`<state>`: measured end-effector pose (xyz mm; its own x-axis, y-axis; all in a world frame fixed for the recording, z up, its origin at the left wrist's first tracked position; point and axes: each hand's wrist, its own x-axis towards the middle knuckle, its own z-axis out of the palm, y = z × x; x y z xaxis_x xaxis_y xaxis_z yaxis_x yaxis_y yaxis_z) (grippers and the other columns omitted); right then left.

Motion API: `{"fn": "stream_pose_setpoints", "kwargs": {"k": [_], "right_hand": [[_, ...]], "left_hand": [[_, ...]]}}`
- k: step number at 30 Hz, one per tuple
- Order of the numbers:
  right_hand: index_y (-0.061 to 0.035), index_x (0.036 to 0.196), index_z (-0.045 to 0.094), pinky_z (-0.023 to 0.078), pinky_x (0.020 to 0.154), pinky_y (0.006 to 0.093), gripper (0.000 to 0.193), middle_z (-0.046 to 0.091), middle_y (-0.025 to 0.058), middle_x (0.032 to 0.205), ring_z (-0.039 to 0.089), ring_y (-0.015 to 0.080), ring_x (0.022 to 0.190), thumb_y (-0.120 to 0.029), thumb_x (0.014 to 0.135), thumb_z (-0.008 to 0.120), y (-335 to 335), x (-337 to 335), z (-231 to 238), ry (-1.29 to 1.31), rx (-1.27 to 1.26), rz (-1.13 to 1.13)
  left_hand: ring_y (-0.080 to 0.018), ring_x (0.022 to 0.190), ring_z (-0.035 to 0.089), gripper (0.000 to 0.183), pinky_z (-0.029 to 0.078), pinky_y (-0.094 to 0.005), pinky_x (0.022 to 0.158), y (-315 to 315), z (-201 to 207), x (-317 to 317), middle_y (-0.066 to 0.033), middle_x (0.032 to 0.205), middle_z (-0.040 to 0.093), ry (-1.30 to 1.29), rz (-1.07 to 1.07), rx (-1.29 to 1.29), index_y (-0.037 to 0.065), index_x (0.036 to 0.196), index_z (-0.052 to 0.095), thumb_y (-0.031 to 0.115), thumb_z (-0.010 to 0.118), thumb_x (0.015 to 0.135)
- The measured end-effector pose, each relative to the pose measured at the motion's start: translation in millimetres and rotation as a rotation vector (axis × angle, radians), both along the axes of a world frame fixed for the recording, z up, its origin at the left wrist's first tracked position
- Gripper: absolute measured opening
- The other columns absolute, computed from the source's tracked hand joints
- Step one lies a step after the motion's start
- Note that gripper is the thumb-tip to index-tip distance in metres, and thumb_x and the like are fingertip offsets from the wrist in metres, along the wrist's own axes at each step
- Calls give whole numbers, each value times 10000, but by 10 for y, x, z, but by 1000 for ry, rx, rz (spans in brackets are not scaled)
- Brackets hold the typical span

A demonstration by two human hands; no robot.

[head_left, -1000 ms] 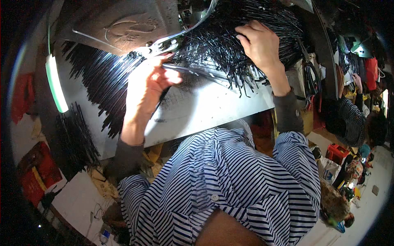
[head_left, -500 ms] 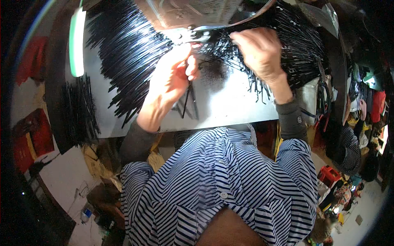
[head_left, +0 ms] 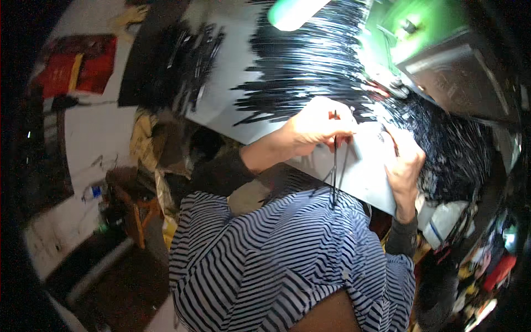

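Note:
My left hand point(head_left: 318, 126) is closed, with thumb and fingers pinching a thin black strip point(head_left: 334, 171) that hangs down over the table's near edge toward my striped shirt. My right hand point(head_left: 405, 157) is a short way to its right, fingers bent inward over the brightly lit tabletop; whatever lies between its fingertips is too small and glared to name. Just beyond my left hand lies a broad layer of similar black strips point(head_left: 304, 66), lined up side by side. A darker tangled heap of black pieces point(head_left: 456, 152) spreads beyond and right of my right hand.
A small metal fixture point(head_left: 397, 87) stands between the strips and the heap, beside a brown panel point(head_left: 462, 77). Another bunch of black strips point(head_left: 202, 66) lies at the left. A lit lamp tube point(head_left: 296, 12) hangs over the table point(head_left: 235, 130). A whitish bag point(head_left: 442, 224) is at the right.
My view has swung, so the table and strips now sit turned toward the upper right. Both hands have drawn back from the metal fixture toward the table's near edge, and my right hand has lowered.

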<state>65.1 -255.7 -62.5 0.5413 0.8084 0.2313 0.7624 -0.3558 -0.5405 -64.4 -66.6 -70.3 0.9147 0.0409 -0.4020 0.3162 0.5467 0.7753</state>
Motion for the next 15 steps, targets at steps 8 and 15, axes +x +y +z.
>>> {"fn": "stream_pose_setpoints", "kwargs": {"k": [8,15], "right_hand": [[27,994,643,505,605,229,192,674,95,795,619,86,686,3,805,618,224,-91,7,328,87,-153],[13,912,624,447,518,183,79,635,22,727,560,39,602,-8,849,581,330,55,-135,720,368,-240]], "left_hand": [[-113,525,528,165,428,-236,485,-506,-135,102,-47,649,591,-7,323,-311,18,761,623,162,698,794],[-124,603,554,142,439,-233,523,-347,-39,459,-63,754,612,-12,261,-242,11,908,613,135,601,840]]}}
